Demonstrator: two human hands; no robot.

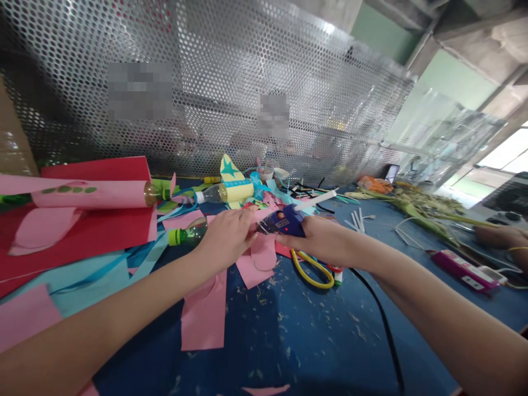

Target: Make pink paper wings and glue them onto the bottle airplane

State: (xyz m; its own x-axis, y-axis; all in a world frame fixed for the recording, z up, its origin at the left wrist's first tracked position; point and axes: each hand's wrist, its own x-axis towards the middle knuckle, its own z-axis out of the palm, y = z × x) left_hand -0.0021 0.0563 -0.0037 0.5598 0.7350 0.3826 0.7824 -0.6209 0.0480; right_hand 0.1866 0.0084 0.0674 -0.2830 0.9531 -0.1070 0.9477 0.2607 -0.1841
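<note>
A blue hot glue gun (289,221) is gripped in my right hand (319,239). A white glue stick (317,202) pokes out of its back end, and its nozzle points left at the fingers of my left hand. My left hand (231,236) is closed around a clear plastic bottle with a green cap (187,235), which lies on its side with pink paper about it. What the fingertips press is partly hidden. Under and in front of my hands are cut pieces of pink paper (204,316). Yellow-handled scissors (311,270) lie below the glue gun.
A pink-wrapped bottle (94,193) lies on red card (124,236) at left. A yellow-wrapped bottle (237,191) lies behind my hands. The gun's black cord (383,319) runs along the blue table (322,341). A purple power strip (466,270) and another person's hand (501,239) are at right.
</note>
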